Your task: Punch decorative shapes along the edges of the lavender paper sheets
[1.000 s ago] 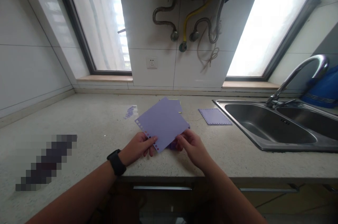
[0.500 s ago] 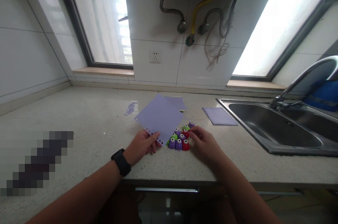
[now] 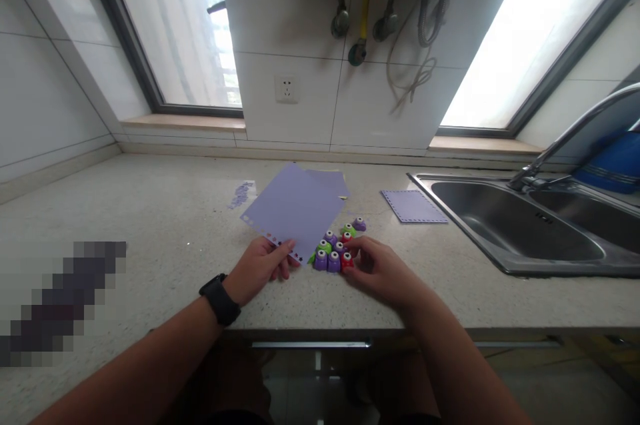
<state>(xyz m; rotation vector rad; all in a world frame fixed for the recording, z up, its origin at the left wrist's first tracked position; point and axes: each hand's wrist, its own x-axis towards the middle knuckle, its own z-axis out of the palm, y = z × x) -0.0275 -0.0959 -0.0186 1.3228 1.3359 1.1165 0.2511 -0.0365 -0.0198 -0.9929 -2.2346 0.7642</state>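
My left hand (image 3: 260, 270), with a black watch on its wrist, pinches the near corner of a lilac paper sheet (image 3: 295, 210) and holds it tilted above the counter. One edge of the sheet carries a row of small punched shapes. My right hand (image 3: 380, 269) rests on the counter with its fingers curled against a cluster of several small craft punches (image 3: 334, 251) in purple, green and red. Its fingertips touch the red one at the cluster's near right. One purple punch (image 3: 359, 223) sits a little apart behind.
A second lilac sheet (image 3: 331, 181) lies under the held one. A lilac card with punched edges (image 3: 413, 205) lies beside the steel sink (image 3: 520, 231), whose tap (image 3: 565, 141) arcs at the right. Paper scraps (image 3: 242, 193) lie to the left. The counter's front edge (image 3: 350, 328) runs just below my hands.
My right hand has let go of the sheet and dropped to the punches, which the sheet hid at first. My left hand still holds the sheet. The view has tilted down a little.
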